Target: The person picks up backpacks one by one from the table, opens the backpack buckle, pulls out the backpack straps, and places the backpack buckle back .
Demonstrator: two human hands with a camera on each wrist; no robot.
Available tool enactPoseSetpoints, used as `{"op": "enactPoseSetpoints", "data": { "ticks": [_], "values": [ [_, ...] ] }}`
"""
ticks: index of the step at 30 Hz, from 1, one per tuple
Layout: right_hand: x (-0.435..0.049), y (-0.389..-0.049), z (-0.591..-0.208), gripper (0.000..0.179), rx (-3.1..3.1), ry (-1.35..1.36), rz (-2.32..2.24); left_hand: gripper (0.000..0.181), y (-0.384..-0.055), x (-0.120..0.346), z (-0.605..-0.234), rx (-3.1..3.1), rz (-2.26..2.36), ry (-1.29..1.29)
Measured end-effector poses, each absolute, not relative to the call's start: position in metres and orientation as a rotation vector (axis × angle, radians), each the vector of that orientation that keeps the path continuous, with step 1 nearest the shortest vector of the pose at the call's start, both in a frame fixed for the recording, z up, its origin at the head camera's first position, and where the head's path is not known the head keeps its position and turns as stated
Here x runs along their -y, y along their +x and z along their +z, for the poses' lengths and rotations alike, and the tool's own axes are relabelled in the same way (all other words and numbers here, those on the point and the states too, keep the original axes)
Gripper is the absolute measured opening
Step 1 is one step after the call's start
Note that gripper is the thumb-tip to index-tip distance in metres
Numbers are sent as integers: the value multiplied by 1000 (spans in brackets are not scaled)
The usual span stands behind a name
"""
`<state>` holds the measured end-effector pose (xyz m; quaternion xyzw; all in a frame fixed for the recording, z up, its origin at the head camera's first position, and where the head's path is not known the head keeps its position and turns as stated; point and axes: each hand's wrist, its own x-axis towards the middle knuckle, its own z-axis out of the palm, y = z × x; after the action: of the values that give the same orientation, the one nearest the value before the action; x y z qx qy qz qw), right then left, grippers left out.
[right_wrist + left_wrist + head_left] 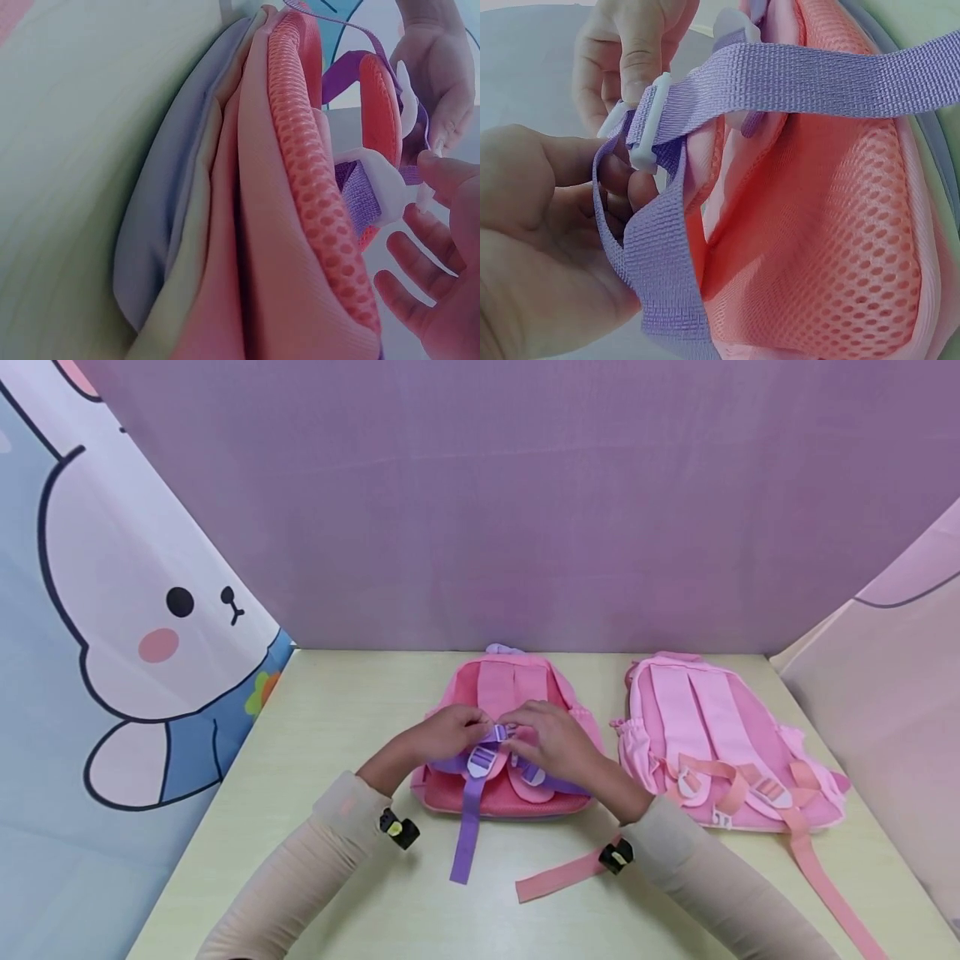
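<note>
Pink backpacks: 2 | left hand + right hand: 2, both pinching 1 white buckle

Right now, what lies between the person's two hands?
In the head view, a small buckle sits between the left hand and right hand, over the purple-strapped backpack.

Soft shadows, dim wrist views

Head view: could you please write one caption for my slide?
Left hand and right hand holding a buckle on purple webbing of a pink backpack, beside a second pink backpack.
</note>
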<state>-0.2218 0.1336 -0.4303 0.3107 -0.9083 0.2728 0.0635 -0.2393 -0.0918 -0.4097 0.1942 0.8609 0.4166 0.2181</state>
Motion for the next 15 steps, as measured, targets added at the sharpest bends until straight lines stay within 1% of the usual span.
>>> {"op": "enactPoseSetpoints", "data": {
  "ticks": [15],
  "values": [
    [-133, -221, -425, 33, 2776, 877, 798, 26, -241, 89, -412, -2347, 1246, 505]
  ]
}}
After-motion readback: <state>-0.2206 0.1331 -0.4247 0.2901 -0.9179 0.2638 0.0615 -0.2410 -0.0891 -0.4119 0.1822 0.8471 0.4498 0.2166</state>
